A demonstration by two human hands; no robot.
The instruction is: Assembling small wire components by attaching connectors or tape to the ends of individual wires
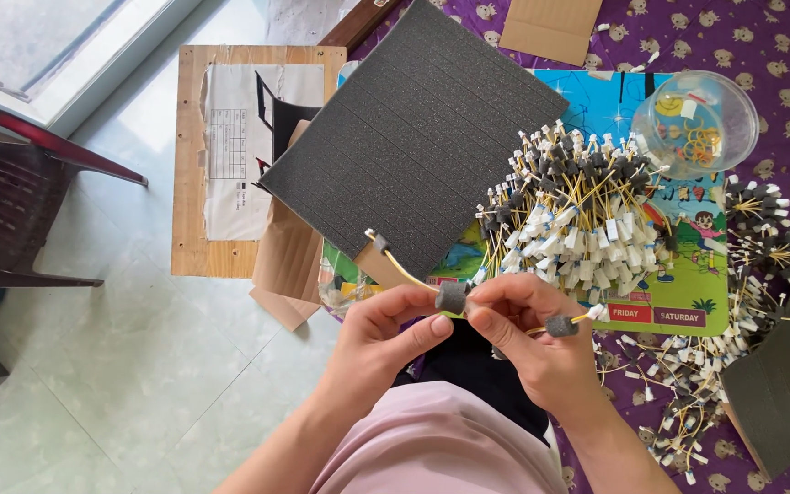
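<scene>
Wire: thin yellow wire with white plug ends point(401, 268), running up-left from fingers point(432, 327).
Left hand point(386, 334): pinching grey foam cylinder point(451, 296).
Right hand point(528, 334): nearer, gripping second grey foam piece point(561, 326).

Two hands: left hand point(386, 329), right hand point(528, 334). One large foam sheet point(413, 128). One clear plastic bowl point(697, 123). One wooden board point(196, 155). Wire pieces point(578, 210): too many to count.
</scene>
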